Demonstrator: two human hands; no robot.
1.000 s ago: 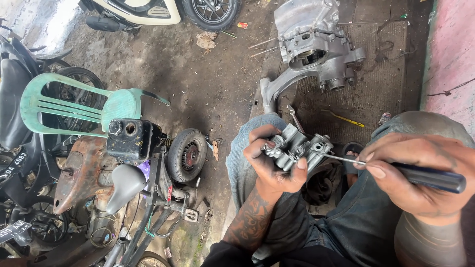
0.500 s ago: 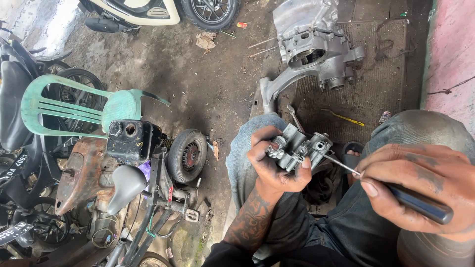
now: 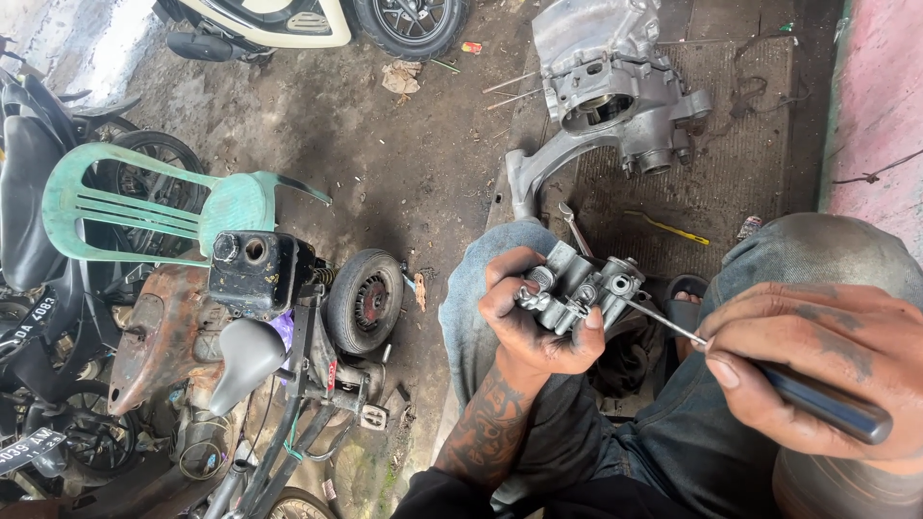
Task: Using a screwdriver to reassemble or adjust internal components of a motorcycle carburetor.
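The right hand (image 3: 808,370) has its fingers clamped on a dark-handled screwdriver (image 3: 769,380), the shaft tip seated in the carburetor (image 3: 577,288). The left hand (image 3: 534,322) has its fingers clamped around the carburetor, held above the knees. Beyond, an engine casing (image 3: 611,91) lies on a floor mat (image 3: 740,144). A green chair (image 3: 144,207) stands at left.

Dull cast-metal carburettor (image 3: 577,288), glossy dark-handled screwdriver (image 3: 817,399), matt green plastic chair (image 3: 226,207).
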